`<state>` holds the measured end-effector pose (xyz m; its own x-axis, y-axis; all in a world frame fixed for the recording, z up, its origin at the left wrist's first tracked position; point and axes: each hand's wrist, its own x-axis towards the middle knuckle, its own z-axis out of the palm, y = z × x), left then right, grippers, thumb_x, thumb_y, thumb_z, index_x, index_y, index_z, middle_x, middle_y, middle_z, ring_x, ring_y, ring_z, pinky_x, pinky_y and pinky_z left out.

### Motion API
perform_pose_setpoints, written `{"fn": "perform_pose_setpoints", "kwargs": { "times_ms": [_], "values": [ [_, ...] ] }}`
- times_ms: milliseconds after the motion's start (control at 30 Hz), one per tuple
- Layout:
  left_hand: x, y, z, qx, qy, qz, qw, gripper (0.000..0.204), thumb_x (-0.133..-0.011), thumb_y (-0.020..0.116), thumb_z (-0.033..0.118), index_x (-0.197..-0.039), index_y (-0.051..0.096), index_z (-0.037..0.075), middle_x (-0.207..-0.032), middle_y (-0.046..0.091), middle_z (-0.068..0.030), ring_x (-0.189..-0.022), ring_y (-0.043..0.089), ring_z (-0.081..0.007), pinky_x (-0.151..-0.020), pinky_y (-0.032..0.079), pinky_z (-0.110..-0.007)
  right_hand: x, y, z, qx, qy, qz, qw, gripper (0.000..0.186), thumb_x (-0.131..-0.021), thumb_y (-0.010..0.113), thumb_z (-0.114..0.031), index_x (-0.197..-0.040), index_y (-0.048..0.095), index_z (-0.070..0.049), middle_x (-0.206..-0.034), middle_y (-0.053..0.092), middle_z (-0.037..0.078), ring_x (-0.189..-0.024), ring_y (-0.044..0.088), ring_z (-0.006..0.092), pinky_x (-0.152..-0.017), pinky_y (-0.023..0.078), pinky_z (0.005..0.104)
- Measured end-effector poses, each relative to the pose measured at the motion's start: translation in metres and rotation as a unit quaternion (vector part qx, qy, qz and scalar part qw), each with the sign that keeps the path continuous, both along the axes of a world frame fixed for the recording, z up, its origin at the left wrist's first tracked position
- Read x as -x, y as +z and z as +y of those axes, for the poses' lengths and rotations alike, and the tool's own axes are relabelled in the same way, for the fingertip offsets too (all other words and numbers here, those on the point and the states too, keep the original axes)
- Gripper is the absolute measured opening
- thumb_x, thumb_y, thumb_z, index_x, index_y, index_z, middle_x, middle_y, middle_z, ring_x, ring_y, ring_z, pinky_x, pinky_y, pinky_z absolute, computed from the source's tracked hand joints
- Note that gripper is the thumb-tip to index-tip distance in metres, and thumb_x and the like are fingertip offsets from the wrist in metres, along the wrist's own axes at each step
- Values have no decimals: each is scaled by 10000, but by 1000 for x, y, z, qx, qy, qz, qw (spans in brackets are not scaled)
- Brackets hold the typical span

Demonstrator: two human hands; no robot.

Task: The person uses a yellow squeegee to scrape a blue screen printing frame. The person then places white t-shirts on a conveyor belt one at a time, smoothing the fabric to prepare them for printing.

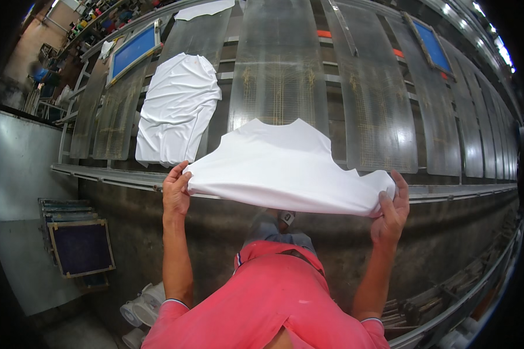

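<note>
Stretched between my hands is a white cut fabric panel (pixel 273 163), shaped like a shirt body with a neckline and armhole curves. My left hand (pixel 177 185) pinches its left corner, and my right hand (pixel 391 205) grips its right side, where the cloth folds over the fingers. The panel's far part reaches over the near end of a grey flat printing board (pixel 278 70); whether it touches the board I cannot tell. A stack of wrinkled white fabric panels (pixel 177 110) lies on the board to the left, close to my left hand.
More grey boards (pixel 378 110) stand in a row along a metal rail (pixel 110 176). Blue-meshed screen frames rest at the far left (pixel 135 51) and far right (pixel 431 45). Dark screen frames (pixel 82 247) lean at the lower left, near white buckets (pixel 142 305). Another metal rail (pixel 448 314) runs behind me at right.
</note>
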<state>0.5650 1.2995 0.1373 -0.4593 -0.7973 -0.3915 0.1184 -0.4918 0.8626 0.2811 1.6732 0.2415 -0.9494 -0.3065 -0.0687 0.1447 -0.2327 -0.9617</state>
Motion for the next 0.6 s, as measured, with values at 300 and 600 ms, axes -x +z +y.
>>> {"fn": "perform_pose_setpoints", "kwargs": {
  "times_ms": [300,600],
  "values": [
    [-6,9,18,30,9,-52,998,419,-837,629,-69,-1242,522,-40,-1136,585,-87,-981,603,-155,-753,526,-258,-12,-6,28,-45,-1,-71,996,487,-808,559,94,-1291,503,63,-1214,551,135,-1090,552,194,-983,407,314],
    [-12,-9,19,20,7,-62,998,422,-824,668,-63,-1222,536,-23,-1150,574,-71,-973,597,-146,-740,517,-255,-6,-24,19,-52,18,-136,989,435,-863,576,67,-1288,483,54,-1152,573,133,-1039,582,187,-950,450,323]
  ]
}}
